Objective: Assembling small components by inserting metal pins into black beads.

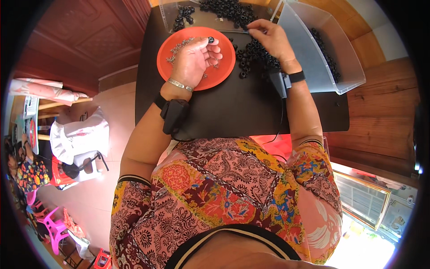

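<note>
My left hand is palm up over a round orange-red plate. Its thumb and forefinger pinch a small black round part, and the other fingers curl loosely. Small silvery metal pieces lie scattered in the plate, partly hidden by that hand. To the right, my right hand hangs over a heap of black round parts on the dark table. Its thumb and forefinger come together by the edge of a clear tray; whether a part sits between them is too small to tell.
More black parts fill the clear tray at the far edge. A large translucent bin stands at the right, with black parts along its far side. A cable hangs from my right wrist device over the dark tabletop. Another person is far left.
</note>
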`<state>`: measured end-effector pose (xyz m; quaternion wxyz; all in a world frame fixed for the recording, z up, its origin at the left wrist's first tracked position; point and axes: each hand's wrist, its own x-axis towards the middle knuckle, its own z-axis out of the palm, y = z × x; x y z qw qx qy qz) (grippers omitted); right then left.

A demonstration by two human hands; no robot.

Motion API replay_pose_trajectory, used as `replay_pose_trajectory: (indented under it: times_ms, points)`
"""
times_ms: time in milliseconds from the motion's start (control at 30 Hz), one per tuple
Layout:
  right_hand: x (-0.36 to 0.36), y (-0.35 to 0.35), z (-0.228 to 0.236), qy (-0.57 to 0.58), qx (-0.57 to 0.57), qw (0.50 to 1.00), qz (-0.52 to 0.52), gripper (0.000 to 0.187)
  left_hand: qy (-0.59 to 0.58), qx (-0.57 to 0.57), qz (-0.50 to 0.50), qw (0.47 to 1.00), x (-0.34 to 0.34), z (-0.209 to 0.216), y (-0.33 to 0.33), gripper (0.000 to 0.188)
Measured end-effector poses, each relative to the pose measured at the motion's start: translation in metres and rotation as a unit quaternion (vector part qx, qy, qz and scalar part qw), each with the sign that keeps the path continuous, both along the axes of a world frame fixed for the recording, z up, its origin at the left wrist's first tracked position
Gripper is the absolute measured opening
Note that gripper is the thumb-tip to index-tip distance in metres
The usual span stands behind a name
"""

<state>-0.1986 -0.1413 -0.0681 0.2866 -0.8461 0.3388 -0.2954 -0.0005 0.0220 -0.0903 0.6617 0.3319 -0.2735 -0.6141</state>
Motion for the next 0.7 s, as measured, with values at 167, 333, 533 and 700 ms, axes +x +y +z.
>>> replay_pose_trajectory:
  times_ms: [167, 333, 533, 700]
  points:
    - [0.021, 0.01, -0.013, 0.022, -0.116, 0.993, 0.024, 0.02, -0.009, 0.008, 0.007, 1.0, 0.0, 0.002, 0.002, 0.027]
    - [0.03, 0.008, -0.024, 0.118, -0.258, 0.954, 0.097, 0.019, -0.009, 0.019, 0.016, 1.0, 0.0, 0.006, 0.003, 0.027]
    - [0.027, 0.007, -0.028, 0.133, -0.235, 0.957, 0.106, 0.014, -0.013, 0.017, 0.013, 1.0, -0.002, 0.005, 0.004, 0.027]
    - [0.02, 0.004, -0.028, 0.117, -0.271, 0.95, 0.103, 0.014, -0.007, 0.02, 0.013, 1.0, -0.001, 0.005, 0.003, 0.027]
